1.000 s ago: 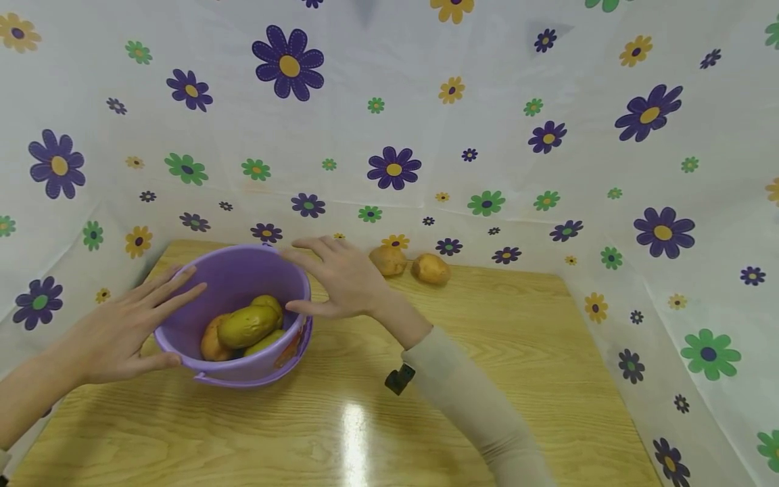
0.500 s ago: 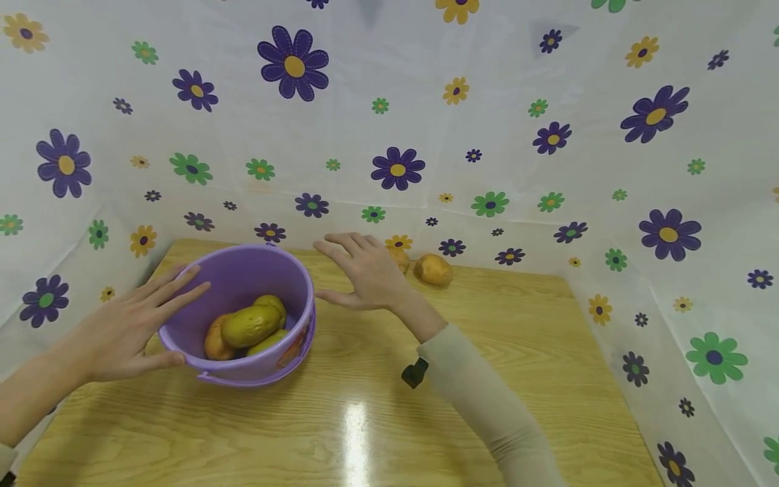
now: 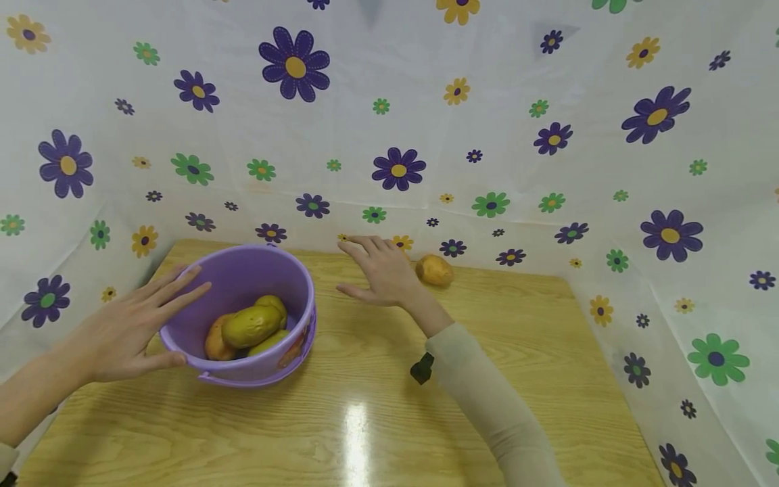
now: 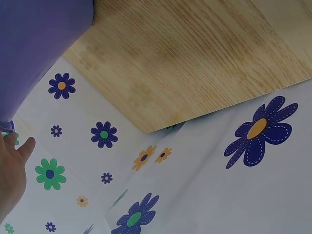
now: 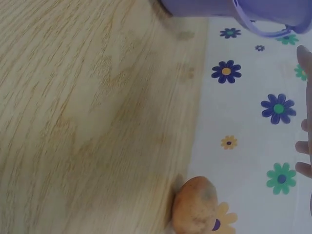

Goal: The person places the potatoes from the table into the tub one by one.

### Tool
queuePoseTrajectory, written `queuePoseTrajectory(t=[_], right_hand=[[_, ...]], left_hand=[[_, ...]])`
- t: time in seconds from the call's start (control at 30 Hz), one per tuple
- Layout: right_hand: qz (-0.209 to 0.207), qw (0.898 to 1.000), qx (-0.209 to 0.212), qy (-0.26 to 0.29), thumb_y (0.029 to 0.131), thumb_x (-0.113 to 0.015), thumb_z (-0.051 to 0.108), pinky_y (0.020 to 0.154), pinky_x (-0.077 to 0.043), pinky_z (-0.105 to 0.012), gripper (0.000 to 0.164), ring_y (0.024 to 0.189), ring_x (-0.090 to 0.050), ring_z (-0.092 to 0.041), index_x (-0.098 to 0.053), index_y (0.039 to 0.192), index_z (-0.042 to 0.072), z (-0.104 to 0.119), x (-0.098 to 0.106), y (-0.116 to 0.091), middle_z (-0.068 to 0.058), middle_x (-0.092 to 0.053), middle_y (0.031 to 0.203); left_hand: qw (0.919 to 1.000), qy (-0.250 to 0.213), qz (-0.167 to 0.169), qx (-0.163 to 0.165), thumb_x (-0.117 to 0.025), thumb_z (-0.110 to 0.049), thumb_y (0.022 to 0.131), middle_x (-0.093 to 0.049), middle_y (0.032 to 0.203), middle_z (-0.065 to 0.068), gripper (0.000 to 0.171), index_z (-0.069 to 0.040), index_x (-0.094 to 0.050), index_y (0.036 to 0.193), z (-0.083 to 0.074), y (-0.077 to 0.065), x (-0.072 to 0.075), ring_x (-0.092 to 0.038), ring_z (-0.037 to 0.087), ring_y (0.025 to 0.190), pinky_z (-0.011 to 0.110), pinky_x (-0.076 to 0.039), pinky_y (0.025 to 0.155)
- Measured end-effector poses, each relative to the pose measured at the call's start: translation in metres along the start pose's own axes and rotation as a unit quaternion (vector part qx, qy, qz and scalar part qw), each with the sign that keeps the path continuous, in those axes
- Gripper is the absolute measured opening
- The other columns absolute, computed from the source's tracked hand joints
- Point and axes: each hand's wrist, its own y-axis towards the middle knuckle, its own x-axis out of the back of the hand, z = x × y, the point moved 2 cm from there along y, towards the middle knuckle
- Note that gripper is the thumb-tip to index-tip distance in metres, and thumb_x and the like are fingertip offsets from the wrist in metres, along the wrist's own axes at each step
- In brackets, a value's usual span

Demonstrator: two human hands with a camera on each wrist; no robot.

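A purple bucket (image 3: pixel 249 368) stands at the left of the table. In it lie several yellow-green oval pieces (image 3: pixel 251 326) that look like mangoes or potatoes, and a browner potato (image 3: pixel 219 338). My left hand (image 3: pixel 124 331) rests on the bucket's left rim with fingers spread and straight. To the right of the bucket, my right hand (image 3: pixel 383 274) hovers over the table with relaxed fingers, holding nothing. Just beyond it a potato (image 3: pixel 435 270) lies at the back edge; a second one is hidden behind the hand. The right wrist view shows one potato (image 5: pixel 195 207).
White flowered cloth (image 3: pixel 389 122) walls the wooden table (image 3: pixel 517 352) at the back and both sides. The bucket's handle (image 3: pixel 255 384) hangs down at its front. A dark device (image 3: pixel 421 368) is strapped at the right wrist.
My right hand has moved right, away from the bucket's rim, and now covers the left potato at the back. The left hand and the bucket stay in place.
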Motion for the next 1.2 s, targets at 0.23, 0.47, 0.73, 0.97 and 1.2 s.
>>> queuePoseTrajectory(t=[0.23, 0.47, 0.73, 0.97, 1.2], right_hand=[[0.041, 0.998, -0.05, 0.011, 0.096, -0.057, 0.071, 0.119, -0.046, -0.055, 0.087, 0.143, -0.054, -0.036, -0.037, 0.164, 0.02, -0.014, -0.014, -0.004, -0.012, -0.049, 0.161], [0.058, 0.996, -0.066, 0.022, 0.097, -0.055, 0.071, 0.12, -0.045, -0.054, 0.085, 0.144, -0.052, -0.036, -0.038, 0.164, 0.021, -0.021, -0.028, -0.003, -0.011, -0.049, 0.161], [0.085, 0.992, -0.088, 0.014, 0.096, -0.053, 0.074, 0.119, -0.044, -0.056, 0.087, 0.146, -0.05, -0.035, -0.039, 0.163, 0.019, -0.032, -0.044, -0.006, -0.012, -0.049, 0.161], [0.098, 0.99, -0.101, 0.005, 0.096, -0.055, 0.074, 0.122, -0.042, -0.058, 0.087, 0.149, -0.047, -0.035, -0.041, 0.162, 0.019, -0.042, -0.058, -0.011, -0.012, -0.048, 0.162], [0.122, 0.986, -0.111, -0.001, 0.097, -0.054, 0.073, 0.123, -0.04, -0.059, 0.085, 0.149, -0.046, -0.038, -0.04, 0.162, 0.02, -0.052, -0.067, -0.015, -0.013, -0.046, 0.163]], left_hand=[[1.0, -0.003, 0.0, -0.005, -0.053, -0.083, 0.091, -0.025, 0.176, 0.018, 0.103, -0.011, -0.04, 0.163, -0.001, 0.001, 0.001, 0.0, 0.013, 0.168, 0.013, 0.007, 0.127], [1.0, -0.008, 0.001, -0.004, -0.056, -0.082, 0.09, -0.024, 0.176, 0.018, 0.103, -0.011, -0.04, 0.163, 0.001, 0.002, 0.003, 0.001, 0.013, 0.168, 0.014, 0.007, 0.127], [0.9999, -0.013, 0.003, -0.001, -0.055, -0.082, 0.091, -0.023, 0.176, 0.018, 0.102, -0.011, -0.039, 0.163, -0.001, 0.001, 0.001, 0.001, 0.013, 0.168, 0.014, 0.007, 0.127], [0.9999, -0.01, 0.005, 0.002, -0.054, -0.082, 0.09, -0.023, 0.176, 0.018, 0.103, -0.012, -0.039, 0.164, 0.0, 0.001, 0.0, 0.0, 0.013, 0.168, 0.014, 0.007, 0.127], [1.0, -0.007, 0.002, 0.002, -0.054, -0.083, 0.09, -0.023, 0.176, 0.018, 0.103, -0.012, -0.039, 0.163, 0.0, 0.0, -0.001, -0.002, 0.016, 0.168, 0.015, 0.007, 0.127]])
